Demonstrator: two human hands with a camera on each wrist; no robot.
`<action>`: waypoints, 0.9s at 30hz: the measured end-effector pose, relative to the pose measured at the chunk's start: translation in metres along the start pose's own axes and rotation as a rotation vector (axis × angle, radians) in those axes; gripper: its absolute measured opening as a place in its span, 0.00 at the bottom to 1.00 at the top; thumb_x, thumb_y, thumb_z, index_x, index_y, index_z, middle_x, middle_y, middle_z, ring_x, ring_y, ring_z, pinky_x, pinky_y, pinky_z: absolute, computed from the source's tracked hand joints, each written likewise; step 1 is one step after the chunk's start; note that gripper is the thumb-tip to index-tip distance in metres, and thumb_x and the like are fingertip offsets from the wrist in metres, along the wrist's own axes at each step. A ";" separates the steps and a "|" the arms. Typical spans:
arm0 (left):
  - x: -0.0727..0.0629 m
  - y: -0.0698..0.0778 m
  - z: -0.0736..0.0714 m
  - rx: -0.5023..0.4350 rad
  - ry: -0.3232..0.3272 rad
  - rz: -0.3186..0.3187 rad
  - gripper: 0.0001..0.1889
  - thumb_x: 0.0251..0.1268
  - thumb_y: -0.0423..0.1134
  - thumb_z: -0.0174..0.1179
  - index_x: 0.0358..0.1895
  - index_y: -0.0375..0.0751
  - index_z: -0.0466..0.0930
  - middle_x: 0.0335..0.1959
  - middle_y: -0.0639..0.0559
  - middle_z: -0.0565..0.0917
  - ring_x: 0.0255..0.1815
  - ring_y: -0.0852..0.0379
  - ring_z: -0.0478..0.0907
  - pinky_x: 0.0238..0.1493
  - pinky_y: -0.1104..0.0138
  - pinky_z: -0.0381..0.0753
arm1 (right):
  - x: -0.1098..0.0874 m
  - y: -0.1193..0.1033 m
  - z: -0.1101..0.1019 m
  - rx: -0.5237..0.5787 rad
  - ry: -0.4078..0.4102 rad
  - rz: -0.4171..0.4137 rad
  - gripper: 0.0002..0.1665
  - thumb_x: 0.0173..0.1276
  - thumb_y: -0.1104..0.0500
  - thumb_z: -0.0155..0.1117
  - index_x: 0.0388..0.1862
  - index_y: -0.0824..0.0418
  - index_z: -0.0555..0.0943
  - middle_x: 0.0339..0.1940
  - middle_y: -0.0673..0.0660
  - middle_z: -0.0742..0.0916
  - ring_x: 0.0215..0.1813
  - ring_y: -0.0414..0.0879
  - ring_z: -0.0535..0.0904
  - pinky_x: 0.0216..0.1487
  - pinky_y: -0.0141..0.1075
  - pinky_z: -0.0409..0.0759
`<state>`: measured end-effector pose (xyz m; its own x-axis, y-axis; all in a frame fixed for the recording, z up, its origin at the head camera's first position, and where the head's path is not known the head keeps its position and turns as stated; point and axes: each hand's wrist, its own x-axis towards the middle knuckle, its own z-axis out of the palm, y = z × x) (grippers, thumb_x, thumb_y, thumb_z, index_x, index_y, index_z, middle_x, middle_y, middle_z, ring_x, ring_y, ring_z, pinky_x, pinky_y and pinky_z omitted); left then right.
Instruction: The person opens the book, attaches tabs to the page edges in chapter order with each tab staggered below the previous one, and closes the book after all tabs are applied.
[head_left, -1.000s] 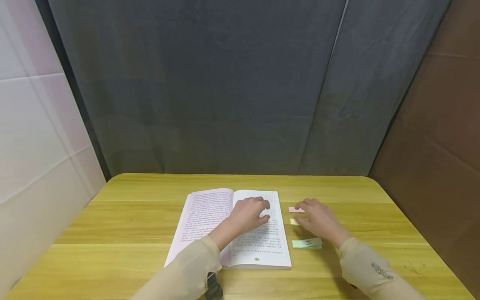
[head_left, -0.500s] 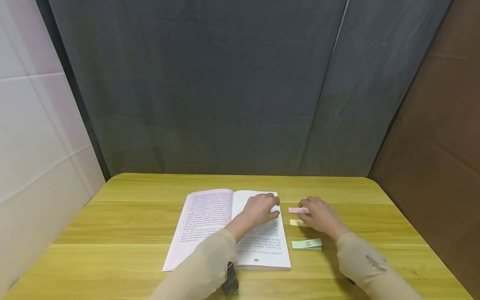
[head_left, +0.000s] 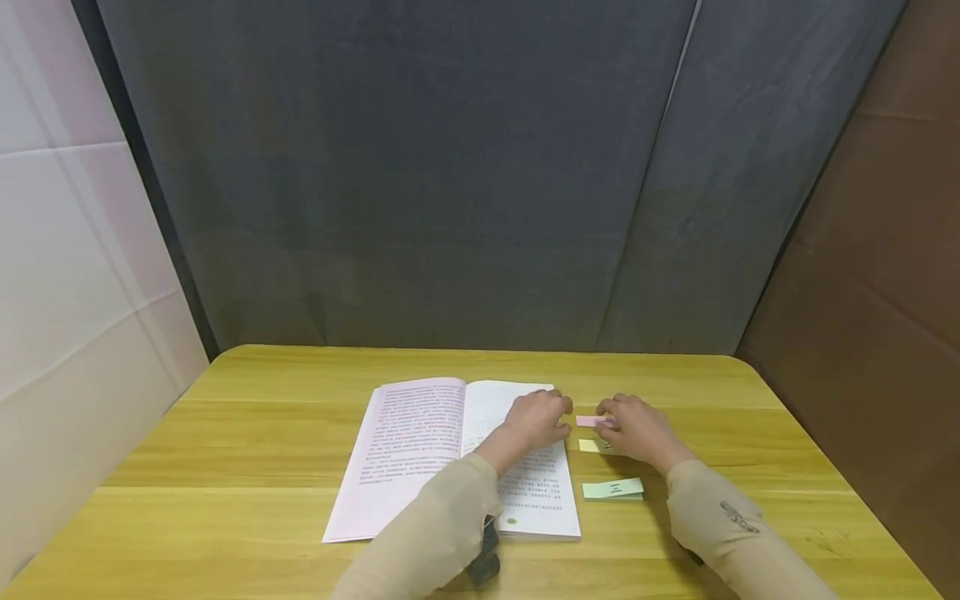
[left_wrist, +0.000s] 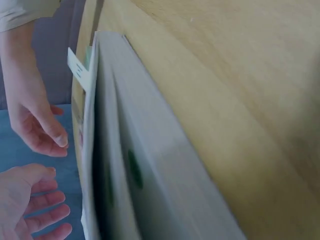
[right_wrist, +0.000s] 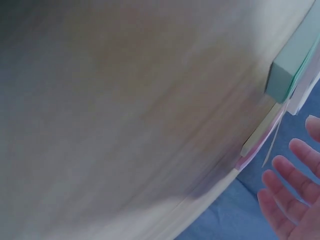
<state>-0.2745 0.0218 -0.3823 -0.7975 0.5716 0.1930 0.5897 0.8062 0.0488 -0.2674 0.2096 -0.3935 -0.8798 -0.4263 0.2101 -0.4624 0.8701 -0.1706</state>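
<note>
An open book [head_left: 408, 442] with printed pages lies on the table. My left hand [head_left: 534, 418] is over the right page, its loosely bent fingers reaching past the outer edge. My right hand [head_left: 636, 425] hovers by the right end of a pink sticky note pad [head_left: 588, 422], thumb and fingers apart. A yellow pad [head_left: 592, 447] lies below it, partly hidden by that hand. Nearer me sits a green pad [head_left: 612, 489], its top strip lifted and marked with dark strokes. In the left wrist view both hands face each other, the left hand [left_wrist: 30, 200] with fingers spread.
The wooden table [head_left: 187, 483] runs back to a dark grey curtain [head_left: 420, 175]. A white panel [head_left: 82, 275] stands on the left and a brown one [head_left: 862, 250] on the right. A black device [head_left: 483, 560] hangs under my left wrist.
My left hand has moved right across the page to its outer edge. The right hand has drawn back slightly, uncovering more of the pink pad.
</note>
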 end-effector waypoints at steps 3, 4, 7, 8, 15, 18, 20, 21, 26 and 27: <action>0.003 0.002 0.005 -0.003 -0.022 -0.007 0.13 0.53 0.44 0.59 0.42 0.47 0.79 0.35 0.55 0.78 0.35 0.57 0.75 0.29 0.67 0.74 | 0.001 0.002 0.001 0.001 -0.014 0.006 0.14 0.56 0.53 0.62 0.39 0.60 0.79 0.32 0.53 0.79 0.31 0.46 0.75 0.25 0.40 0.73; 0.004 0.002 0.006 -0.006 -0.028 -0.008 0.13 0.53 0.44 0.59 0.42 0.47 0.79 0.35 0.55 0.77 0.35 0.57 0.75 0.29 0.67 0.74 | 0.001 0.002 0.002 0.002 -0.021 0.009 0.14 0.57 0.53 0.62 0.39 0.59 0.79 0.32 0.52 0.79 0.31 0.46 0.75 0.25 0.40 0.73; 0.006 0.004 0.010 -0.008 -0.045 -0.003 0.12 0.53 0.42 0.58 0.42 0.47 0.79 0.34 0.55 0.77 0.35 0.57 0.74 0.30 0.67 0.74 | 0.002 0.003 0.003 0.001 -0.033 0.015 0.14 0.56 0.53 0.62 0.38 0.59 0.79 0.30 0.51 0.78 0.31 0.45 0.75 0.25 0.38 0.72; 0.007 0.004 0.012 -0.008 -0.049 0.001 0.12 0.53 0.42 0.58 0.42 0.47 0.79 0.34 0.55 0.77 0.35 0.58 0.74 0.31 0.68 0.74 | 0.002 0.004 0.003 0.002 -0.035 0.014 0.14 0.56 0.53 0.62 0.38 0.59 0.79 0.30 0.51 0.78 0.31 0.45 0.75 0.25 0.38 0.72; 0.011 0.008 0.021 0.021 -0.036 0.029 0.10 0.53 0.41 0.57 0.39 0.47 0.80 0.30 0.55 0.75 0.32 0.58 0.73 0.31 0.68 0.72 | 0.002 0.007 0.003 -0.008 -0.057 -0.005 0.14 0.55 0.53 0.63 0.38 0.60 0.79 0.29 0.52 0.79 0.30 0.45 0.74 0.28 0.40 0.73; 0.013 0.010 0.024 0.040 -0.032 0.027 0.09 0.53 0.42 0.56 0.38 0.47 0.79 0.28 0.56 0.74 0.31 0.58 0.72 0.30 0.68 0.72 | 0.001 0.008 0.003 -0.006 -0.076 -0.004 0.15 0.55 0.53 0.63 0.38 0.60 0.79 0.29 0.52 0.79 0.30 0.45 0.73 0.29 0.41 0.73; 0.014 0.011 0.026 0.050 -0.032 0.027 0.10 0.53 0.42 0.56 0.38 0.47 0.79 0.28 0.56 0.74 0.30 0.58 0.71 0.31 0.67 0.71 | 0.001 0.008 0.003 0.000 -0.082 -0.004 0.15 0.55 0.53 0.63 0.38 0.60 0.79 0.29 0.52 0.79 0.30 0.45 0.73 0.30 0.41 0.73; 0.014 0.012 0.026 0.053 -0.033 0.026 0.10 0.52 0.43 0.57 0.38 0.47 0.79 0.28 0.56 0.74 0.30 0.58 0.71 0.31 0.67 0.71 | 0.001 0.009 0.003 0.003 -0.083 -0.005 0.15 0.55 0.54 0.63 0.38 0.61 0.79 0.30 0.52 0.79 0.31 0.45 0.73 0.30 0.41 0.73; 0.016 0.014 0.028 0.060 -0.039 0.008 0.11 0.54 0.44 0.56 0.40 0.47 0.78 0.29 0.56 0.73 0.30 0.59 0.69 0.30 0.68 0.70 | 0.000 0.011 0.003 0.002 -0.076 -0.008 0.14 0.55 0.55 0.63 0.38 0.61 0.79 0.29 0.52 0.78 0.30 0.45 0.73 0.30 0.40 0.72; 0.016 0.015 0.028 0.060 -0.040 0.002 0.10 0.55 0.44 0.56 0.40 0.47 0.78 0.29 0.56 0.73 0.30 0.59 0.69 0.30 0.68 0.70 | 0.001 0.012 0.003 0.002 -0.075 -0.006 0.13 0.55 0.56 0.63 0.38 0.61 0.79 0.28 0.52 0.78 0.30 0.45 0.73 0.30 0.40 0.72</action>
<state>-0.2824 0.0472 -0.4062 -0.8016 0.5779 0.1532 0.5835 0.8121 -0.0107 -0.2738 0.2186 -0.3985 -0.8826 -0.4493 0.1383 -0.4681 0.8669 -0.1713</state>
